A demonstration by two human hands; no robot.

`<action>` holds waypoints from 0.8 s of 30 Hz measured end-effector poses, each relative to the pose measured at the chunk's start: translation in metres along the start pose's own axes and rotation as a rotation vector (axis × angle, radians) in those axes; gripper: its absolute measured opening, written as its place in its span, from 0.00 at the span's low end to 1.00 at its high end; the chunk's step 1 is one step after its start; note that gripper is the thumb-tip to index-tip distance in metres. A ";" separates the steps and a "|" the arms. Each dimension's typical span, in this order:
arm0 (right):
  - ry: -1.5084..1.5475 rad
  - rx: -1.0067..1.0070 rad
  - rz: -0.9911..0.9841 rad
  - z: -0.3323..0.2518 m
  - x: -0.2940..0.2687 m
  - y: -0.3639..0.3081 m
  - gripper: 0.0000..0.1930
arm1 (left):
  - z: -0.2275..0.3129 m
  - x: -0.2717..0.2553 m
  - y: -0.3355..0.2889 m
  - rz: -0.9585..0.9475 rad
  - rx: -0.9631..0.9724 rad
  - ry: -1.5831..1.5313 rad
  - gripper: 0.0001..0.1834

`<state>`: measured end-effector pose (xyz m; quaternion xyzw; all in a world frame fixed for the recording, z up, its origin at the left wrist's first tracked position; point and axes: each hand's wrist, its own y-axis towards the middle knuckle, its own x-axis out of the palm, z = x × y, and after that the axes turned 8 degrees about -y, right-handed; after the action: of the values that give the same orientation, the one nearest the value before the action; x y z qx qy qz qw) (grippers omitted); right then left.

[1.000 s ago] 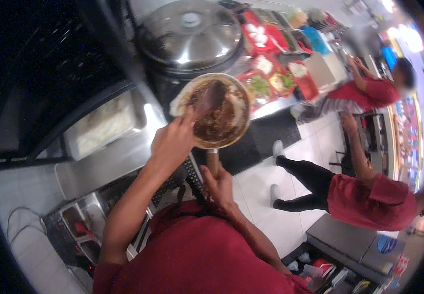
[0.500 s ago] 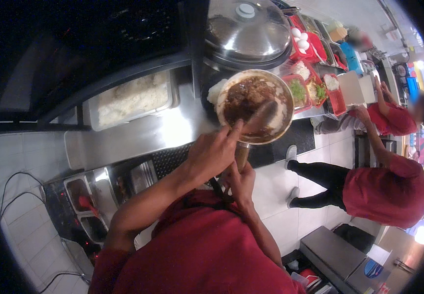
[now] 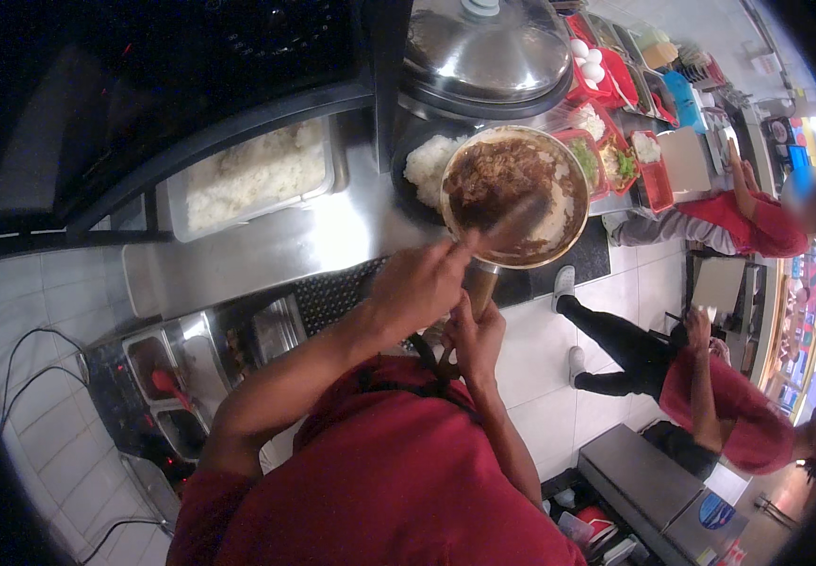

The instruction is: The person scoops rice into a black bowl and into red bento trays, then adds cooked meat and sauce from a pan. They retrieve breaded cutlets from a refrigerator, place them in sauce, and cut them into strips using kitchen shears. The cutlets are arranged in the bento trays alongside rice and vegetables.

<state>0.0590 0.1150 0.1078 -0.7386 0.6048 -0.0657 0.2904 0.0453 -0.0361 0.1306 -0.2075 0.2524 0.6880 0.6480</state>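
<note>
My right hand [image 3: 476, 330] is closed round the handle of a frying pan [image 3: 566, 247], which is held up at the counter's edge. In the pan lies a dark brown, saucy minced or chopped food [image 3: 502, 174], gathered toward the far left; sauce smears the pan's pale inside. My left hand [image 3: 427, 283] grips a spatula [image 3: 518, 222] whose blurred, brownish blade reaches into the pan. Just left of the pan, partly hidden by it, a mound of white rice [image 3: 431, 170] sits on a black plate [image 3: 406, 200].
A lidded steel cooker [image 3: 493, 57] stands beyond the pan. A rice tub [image 3: 262, 189] is on the steel counter [image 3: 351, 236] at left. Red baskets with eggs [image 3: 589, 66] and vegetables [image 3: 581, 156] line the right. Two people in red [image 3: 757, 222] [image 3: 724, 406] stand at right.
The pan has shifted slightly right and away, uncovering more of the rice mound. The food has gathered further toward the pan's far left. The nearer co-worker has turned and bent lower, moving toward the bottom right.
</note>
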 end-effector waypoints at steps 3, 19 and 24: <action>0.076 0.031 0.002 -0.001 -0.001 -0.001 0.15 | -0.020 -0.009 0.015 0.055 -0.112 0.040 0.22; -0.051 0.018 0.056 0.006 -0.001 0.011 0.15 | -0.011 -0.021 0.053 -0.029 -0.214 0.015 0.22; -0.175 -0.061 0.104 0.013 0.003 0.019 0.14 | 0.011 0.000 0.060 0.037 -0.034 -0.007 0.23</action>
<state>0.0496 0.1146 0.0869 -0.7176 0.6163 0.0328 0.3226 -0.0136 -0.0311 0.1439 -0.2112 0.2421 0.7048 0.6325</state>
